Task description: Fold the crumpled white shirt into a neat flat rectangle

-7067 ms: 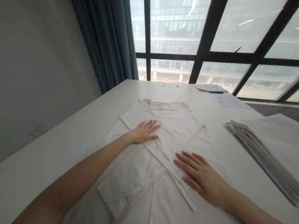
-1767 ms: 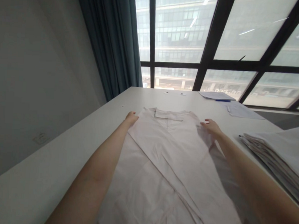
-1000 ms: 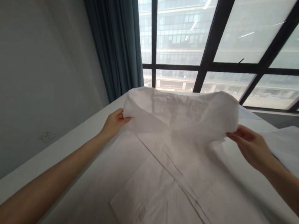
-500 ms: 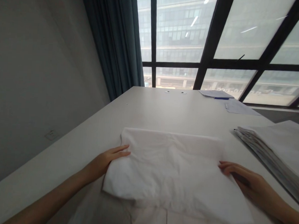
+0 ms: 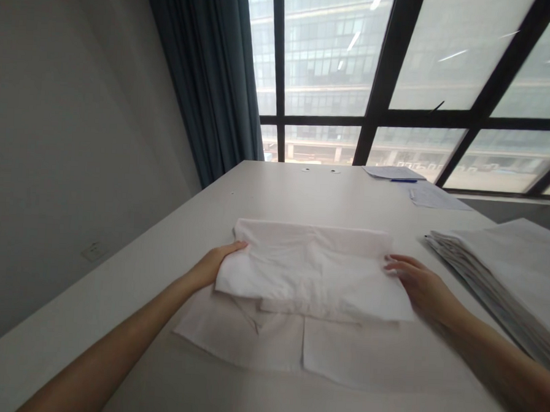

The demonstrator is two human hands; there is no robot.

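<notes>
A white garment (image 5: 294,265) lies partly folded on the white table, its upper part doubled over and wrinkled. Below the fold, its lower panels spread toward me with a slit between them. My left hand (image 5: 214,264) grips the left edge of the folded part, thumb on top and the other fingers hidden underneath. At the opposite edge, my right hand (image 5: 421,287) holds the cloth between thumb and fingers, which are partly hidden.
A stack of folded white cloth (image 5: 521,262) sits on the table's right side. Paper sheets (image 5: 392,172) and a blue pen (image 5: 403,181) lie at the far right. Beyond the white table (image 5: 298,195) are a dark curtain (image 5: 212,73) and windows; a grey wall stands left.
Both hands have moved away from me along the table, carrying the folded garment with them. More of its lower panels and hem now shows on the near side.
</notes>
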